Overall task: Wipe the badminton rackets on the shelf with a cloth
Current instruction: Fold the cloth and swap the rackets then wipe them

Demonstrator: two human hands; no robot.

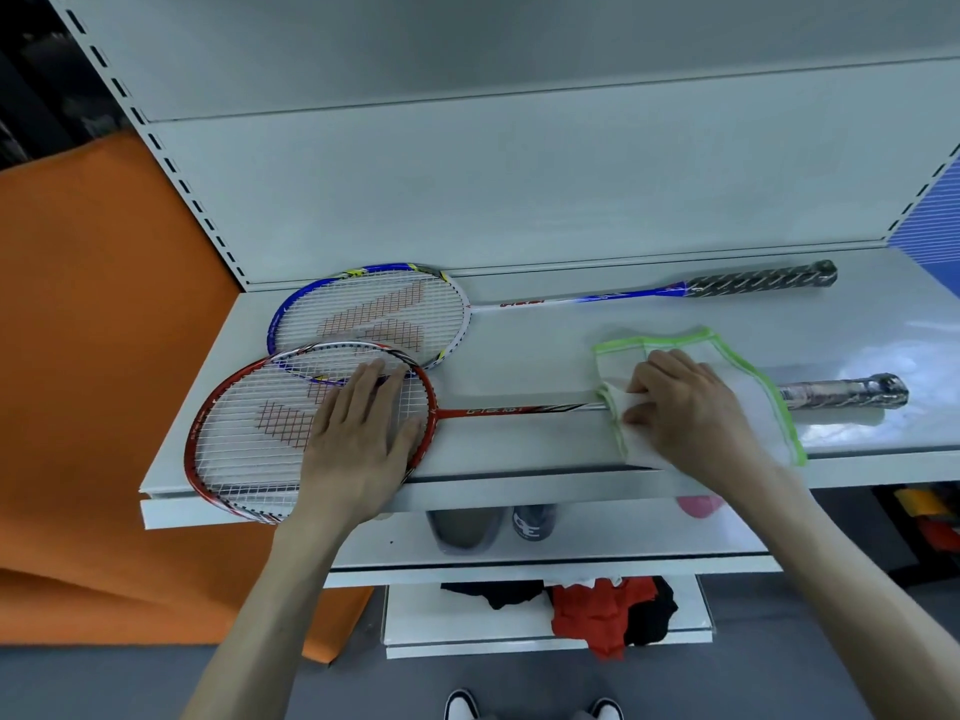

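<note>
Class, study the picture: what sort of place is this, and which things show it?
Probably a shop: white slotted display shelving, two badminton rackets laid out, clothing on a lower shelf.

- A pale grey metal shelf unit (519, 200) with a plain back panel and slotted uprights (171, 168) down each side.
- An orange panel (104, 356) stands left of it; a blue one (935, 210) shows at the right edge.
- Lower shelves (545, 553) hold bottles and a heap of red and black clothes (597, 610).
- Grey floor (104, 683) below.
</note>
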